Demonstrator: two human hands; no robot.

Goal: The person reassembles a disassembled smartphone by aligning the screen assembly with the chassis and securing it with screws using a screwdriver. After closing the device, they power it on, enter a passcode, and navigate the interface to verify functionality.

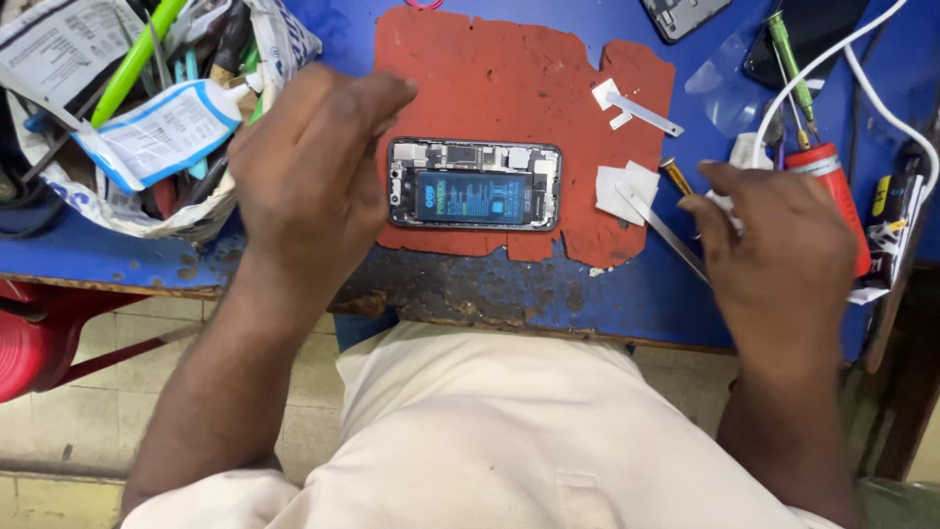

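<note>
Your left hand [308, 171] hovers loosely curled and holding nothing, just left of the opened phone [474, 184], which lies face-up with its blue battery exposed on the red mat [509, 78] atop the blue table [108, 257]. Farther right, your right hand [778, 250] hangs half-open over metal tweezers [658, 223], beside a red screwdriver [840, 191]; whether it grips anything is unclear.

A single head-worn camera looks steeply down, from close above, over the wearer's cream-clad lap onto the near edge of the worn blue-painted bench [646, 294]. An opened dark rectangular phone with its blue battery showing [474, 184] sits just above the middle of the view, on a ragged red rubber mat [490, 78]. Left of the phone and below the bench edge, tiled floor shows; there is no second view to share any part of the scene.
</note>
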